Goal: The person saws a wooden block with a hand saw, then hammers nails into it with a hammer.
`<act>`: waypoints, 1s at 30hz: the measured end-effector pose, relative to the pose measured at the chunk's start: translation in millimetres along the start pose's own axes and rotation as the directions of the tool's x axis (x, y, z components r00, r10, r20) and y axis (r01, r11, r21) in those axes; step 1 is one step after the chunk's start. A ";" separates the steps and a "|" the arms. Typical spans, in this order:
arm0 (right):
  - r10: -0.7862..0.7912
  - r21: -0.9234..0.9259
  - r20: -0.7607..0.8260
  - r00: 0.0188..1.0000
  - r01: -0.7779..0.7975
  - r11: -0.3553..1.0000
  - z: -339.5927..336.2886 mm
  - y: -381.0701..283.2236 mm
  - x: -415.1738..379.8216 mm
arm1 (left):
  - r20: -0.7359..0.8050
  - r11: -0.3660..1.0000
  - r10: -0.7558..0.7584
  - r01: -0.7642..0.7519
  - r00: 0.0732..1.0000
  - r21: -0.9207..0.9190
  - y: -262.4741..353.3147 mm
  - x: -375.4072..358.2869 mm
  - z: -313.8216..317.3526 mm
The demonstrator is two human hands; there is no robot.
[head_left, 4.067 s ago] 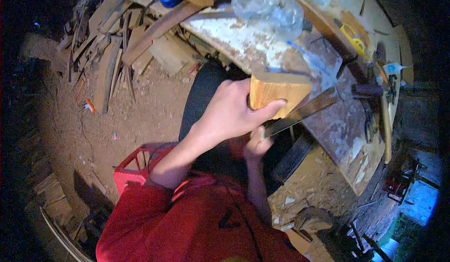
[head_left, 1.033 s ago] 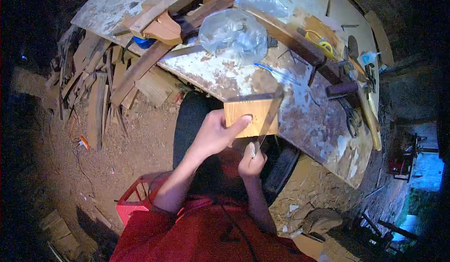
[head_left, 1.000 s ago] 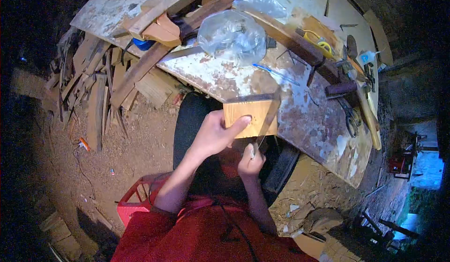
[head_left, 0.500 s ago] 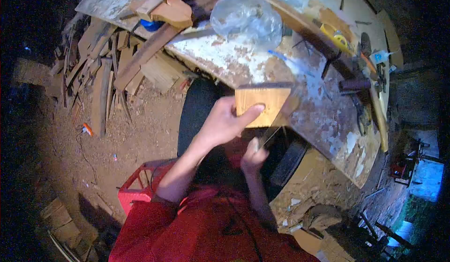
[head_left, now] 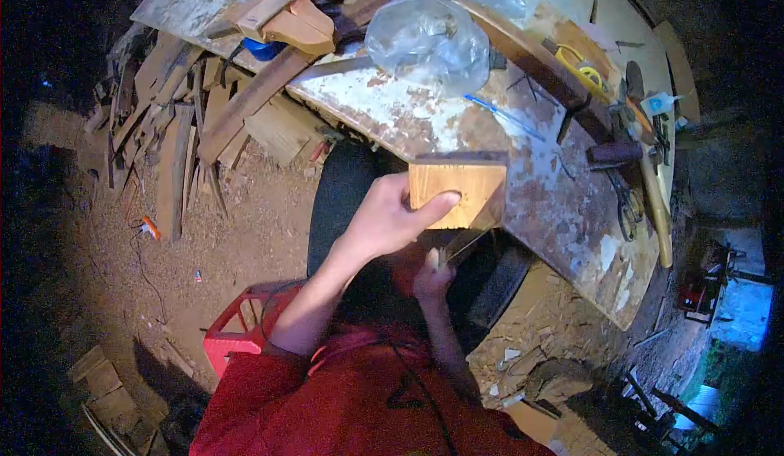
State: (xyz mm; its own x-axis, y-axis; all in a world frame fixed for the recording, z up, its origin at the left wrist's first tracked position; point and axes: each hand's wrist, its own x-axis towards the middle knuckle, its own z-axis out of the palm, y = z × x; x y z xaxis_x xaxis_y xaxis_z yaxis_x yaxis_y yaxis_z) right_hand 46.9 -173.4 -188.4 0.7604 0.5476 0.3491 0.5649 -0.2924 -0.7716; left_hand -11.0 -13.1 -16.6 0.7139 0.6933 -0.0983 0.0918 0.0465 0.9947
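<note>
A light wooden block is gripped by my left hand, with the thumb lying across its face. The block is at the near edge of the worn worktable. Lower and to the right of it, my right hand is closed round the handle of a thin tool, perhaps a blade or saw. The tool slants up to the right, towards the underside of the block, and its far end is hidden.
On the table lie a clear plastic bag, a blue pen, a long wooden beam, a dark-headed hammer and a yellow coil. Scrap wood is piled at the left. A red plastic stool stands beside me.
My right hand has moved slightly down and left with the tool. The block has tipped a little, so its top edge sits lower in view.
</note>
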 end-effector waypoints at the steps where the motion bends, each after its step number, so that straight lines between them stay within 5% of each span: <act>1: -0.078 0.061 -0.104 0.991 0.085 0.995 3.1 -13.5 8.4 | 0.004 1.000 0.002 -0.001 1.000 -0.024 3.0 -1.1 -0.3; 3: 0.232 0.211 0.118 0.966 -0.253 0.944 -18.9 -48.2 20.3 | 0.009 0.999 -0.040 0.040 0.999 0.007 5.2 -3.7 -2.9; 4: 0.272 0.076 0.232 0.934 -0.296 0.952 -32.6 -48.1 31.3 | 0.031 0.998 -0.057 0.056 0.998 0.022 6.1 -3.7 -1.5; 7: 0.079 0.129 0.106 0.991 -0.093 0.987 -22.1 -23.3 22.4 | -0.009 0.988 0.127 -0.125 0.992 0.094 -4.6 -1.0 1.7; 9: -0.087 0.160 -0.082 0.993 0.100 0.982 17.8 28.1 -12.4 | 0.004 0.985 0.121 -0.120 0.993 0.128 10.3 -4.4 -1.8; 12: 0.160 0.159 0.074 0.984 -0.170 0.973 2.5 1.0 -11.1 | -0.025 0.996 0.067 -0.065 0.997 0.059 1.2 -1.6 1.5; 13: 0.282 0.271 0.233 0.930 -0.341 0.900 -15.1 -34.6 13.7 | -0.019 0.999 0.026 -0.026 0.999 0.024 -1.0 -3.6 3.0; 17: 0.374 0.264 0.263 0.889 -0.439 0.859 -18.5 -18.1 10.5 | 0.003 1.000 -0.007 0.007 1.000 0.021 4.8 -2.7 1.7; 23: 0.353 0.263 0.285 0.891 -0.427 0.865 -25.3 -26.0 10.1 | 0.010 0.993 -0.113 0.113 0.994 -0.033 0.6 -1.6 2.6; 30: 0.183 0.327 0.074 0.980 -0.198 0.924 -38.1 -46.0 13.2 | -0.057 0.993 -0.096 0.091 0.994 -0.076 -7.5 -3.1 8.4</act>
State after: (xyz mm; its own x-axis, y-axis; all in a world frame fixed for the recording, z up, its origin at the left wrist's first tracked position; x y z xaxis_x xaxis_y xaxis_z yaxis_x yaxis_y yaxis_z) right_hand 43.2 -182.7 -128.1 0.8252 0.5412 0.1614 0.2672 -0.1224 -0.9558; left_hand -8.1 -21.6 -24.0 0.6614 0.7252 -0.1913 0.1036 0.1643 0.9810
